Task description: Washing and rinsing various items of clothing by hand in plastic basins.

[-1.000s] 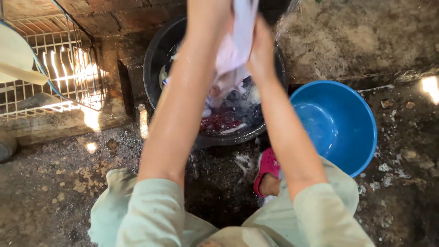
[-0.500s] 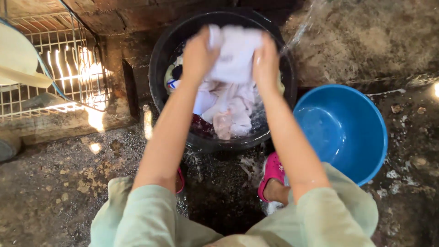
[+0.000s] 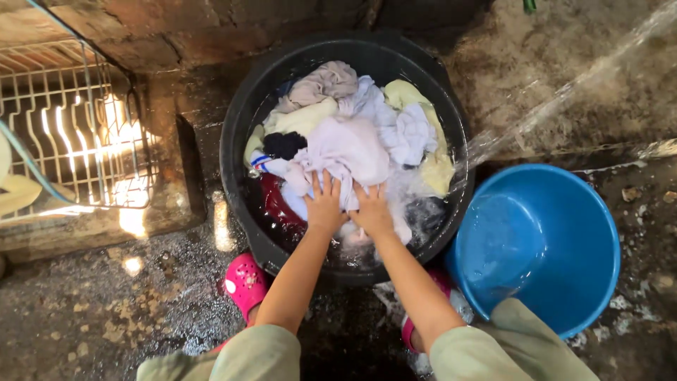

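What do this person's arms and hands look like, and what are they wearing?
Both forearms are bare, with no sleeves, gloves, rings or watch showing. The left hand and right hand are slim and wet-looking. Pale green trousers cover the knees, and bright pink clogs are on the feet.

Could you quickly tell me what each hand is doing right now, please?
Left hand: open, fingers spread, pressing flat on the pale cloth in the black tub.
Right hand: open, pressing down on the same cloth.
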